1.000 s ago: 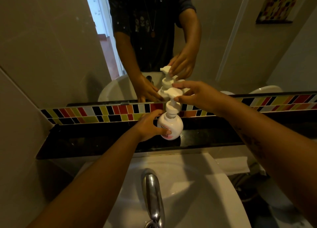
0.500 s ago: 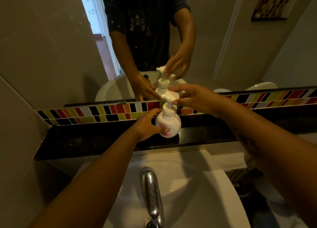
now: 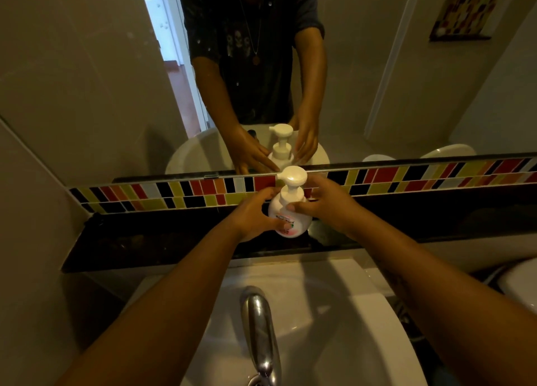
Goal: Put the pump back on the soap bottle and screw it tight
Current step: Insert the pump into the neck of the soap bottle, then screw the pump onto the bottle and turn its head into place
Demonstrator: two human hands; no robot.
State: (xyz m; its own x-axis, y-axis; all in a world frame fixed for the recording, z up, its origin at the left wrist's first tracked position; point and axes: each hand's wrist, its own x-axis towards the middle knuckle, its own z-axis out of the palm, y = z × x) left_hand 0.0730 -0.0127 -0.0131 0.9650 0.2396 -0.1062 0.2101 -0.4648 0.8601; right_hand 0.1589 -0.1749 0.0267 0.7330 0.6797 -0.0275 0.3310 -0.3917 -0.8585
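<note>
Bathroom, dark worktop (image 3: 174, 240) below mirror, frame centre: soap bottle (image 3: 289, 218) upright, pump (image 3: 292, 186) seated on top, axis vertical. Left hand (image 3: 255, 214) clasps the body; right hand (image 3: 325, 204) equally near, fingers (image 3: 299, 206) closed at the collar, ready to twist.

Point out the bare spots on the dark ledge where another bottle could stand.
The dark ledge is bare left of the left hand, out to the side wall. Another bare stretch runs right of the right hand, below the tile strip. The middle is crowded: both hands flank the soap bottle.
</note>
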